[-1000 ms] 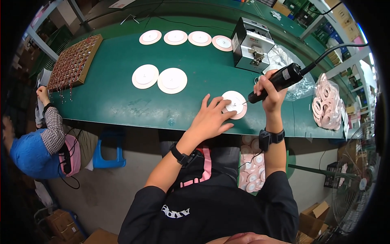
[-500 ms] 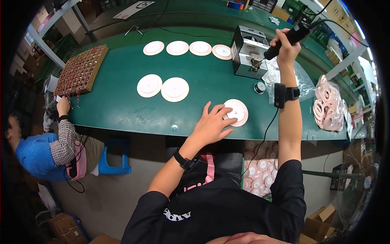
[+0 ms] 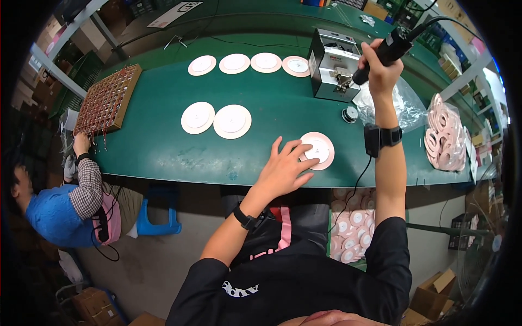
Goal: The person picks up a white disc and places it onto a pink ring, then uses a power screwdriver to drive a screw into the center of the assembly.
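My left hand (image 3: 283, 167) rests with spread fingers on a round pale pink disc (image 3: 329, 142) with a raised white centre, near the table's front edge. My right hand (image 3: 384, 70) is closed around a black electric screwdriver (image 3: 392, 48) with a cable at its upper end. The screwdriver's lower end is at the front mechanism of a silver and black screw feeder box (image 3: 331, 81); its tip is too small to make out. Two more discs, one (image 3: 197, 118) beside another (image 3: 232, 121), lie left of my left hand.
Several discs (image 3: 234, 63) form a row farther back. A small metal spool-like part (image 3: 349, 114) sits before the feeder. Bagged pink rings (image 3: 447, 136) lie at right, discs (image 3: 353, 228) in a bin below. At left, a co-worker (image 3: 60, 212) reaches to a wooden rack (image 3: 109, 100).
My right hand has brought the screwdriver slightly lower and closer to the feeder's front. My left hand stays on the disc. The whole view has shifted a little.
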`<control>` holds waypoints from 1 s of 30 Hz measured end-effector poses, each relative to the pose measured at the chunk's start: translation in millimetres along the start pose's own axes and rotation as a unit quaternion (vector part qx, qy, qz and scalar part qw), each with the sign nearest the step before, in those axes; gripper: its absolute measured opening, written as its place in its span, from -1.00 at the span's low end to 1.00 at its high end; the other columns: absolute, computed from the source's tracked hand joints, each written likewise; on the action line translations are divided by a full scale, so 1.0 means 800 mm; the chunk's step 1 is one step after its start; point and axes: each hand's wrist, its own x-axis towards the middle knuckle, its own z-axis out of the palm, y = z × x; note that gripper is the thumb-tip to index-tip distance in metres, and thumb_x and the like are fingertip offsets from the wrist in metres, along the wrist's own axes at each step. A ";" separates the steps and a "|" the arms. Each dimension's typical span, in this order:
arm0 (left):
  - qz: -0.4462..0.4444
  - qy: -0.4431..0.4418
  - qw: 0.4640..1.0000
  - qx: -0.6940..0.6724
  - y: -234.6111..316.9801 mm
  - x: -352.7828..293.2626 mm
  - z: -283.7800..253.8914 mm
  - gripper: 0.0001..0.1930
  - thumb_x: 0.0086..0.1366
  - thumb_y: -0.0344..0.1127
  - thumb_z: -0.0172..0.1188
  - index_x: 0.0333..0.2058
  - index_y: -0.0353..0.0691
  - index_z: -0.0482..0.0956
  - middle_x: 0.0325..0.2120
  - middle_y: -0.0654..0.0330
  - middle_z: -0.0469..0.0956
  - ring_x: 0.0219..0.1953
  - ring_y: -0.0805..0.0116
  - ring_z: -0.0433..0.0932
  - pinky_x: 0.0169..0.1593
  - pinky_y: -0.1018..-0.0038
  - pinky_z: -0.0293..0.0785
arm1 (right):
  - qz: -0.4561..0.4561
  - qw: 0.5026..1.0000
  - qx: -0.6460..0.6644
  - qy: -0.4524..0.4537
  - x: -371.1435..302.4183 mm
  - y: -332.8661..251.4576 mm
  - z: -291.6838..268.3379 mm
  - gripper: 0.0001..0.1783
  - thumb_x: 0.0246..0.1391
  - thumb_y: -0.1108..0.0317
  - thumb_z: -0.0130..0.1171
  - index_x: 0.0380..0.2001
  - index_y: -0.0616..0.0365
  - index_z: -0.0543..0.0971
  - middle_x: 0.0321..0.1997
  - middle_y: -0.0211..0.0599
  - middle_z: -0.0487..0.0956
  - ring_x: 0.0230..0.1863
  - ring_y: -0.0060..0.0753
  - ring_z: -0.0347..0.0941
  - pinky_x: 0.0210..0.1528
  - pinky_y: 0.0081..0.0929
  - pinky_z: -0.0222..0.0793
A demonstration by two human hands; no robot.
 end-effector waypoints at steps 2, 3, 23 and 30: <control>0.002 -0.002 1.000 -0.001 0.002 0.001 0.002 -0.60 0.20 -0.13 0.34 0.05 0.17 0.66 0.18 0.25 0.45 0.30 0.11 0.33 0.38 -0.24 0.06 | -0.011 0.999 0.042 0.012 0.018 0.014 -0.002 -0.83 0.08 0.51 0.35 -0.37 0.26 0.51 -0.60 -0.32 0.48 -0.64 -0.44 0.42 -0.51 -0.44 0.35; 0.002 -0.001 1.000 -0.001 0.003 0.002 0.004 -0.60 0.20 -0.13 0.34 0.05 0.17 0.66 0.18 0.25 0.45 0.30 0.11 0.33 0.38 -0.24 0.06 | -0.018 0.998 0.064 0.018 0.028 0.021 -0.004 -0.83 0.09 0.50 0.35 -0.37 0.26 0.51 -0.59 -0.32 0.48 -0.63 -0.45 0.42 -0.51 -0.44 0.35; -0.001 0.003 1.000 -0.011 -0.002 0.003 0.005 -0.62 0.18 -0.13 0.35 0.01 0.13 0.69 0.15 0.23 0.46 0.31 0.15 0.31 0.38 -0.25 0.06 | 0.127 0.984 0.100 -0.081 -0.130 -0.029 -0.001 -0.81 0.15 0.52 0.16 -0.21 0.22 0.38 -0.61 -0.33 0.36 -0.67 -0.44 0.31 -0.48 -0.38 0.35; -0.007 0.003 1.000 -0.014 -0.002 0.005 0.003 -0.63 0.17 -0.13 0.36 -0.01 0.12 0.69 0.15 0.24 0.46 0.31 0.16 0.31 0.38 -0.25 0.06 | 0.122 0.982 0.109 -0.092 -0.141 -0.030 0.010 -0.79 0.16 0.53 0.13 -0.18 0.22 0.36 -0.61 -0.32 0.36 -0.67 -0.44 0.31 -0.48 -0.37 0.36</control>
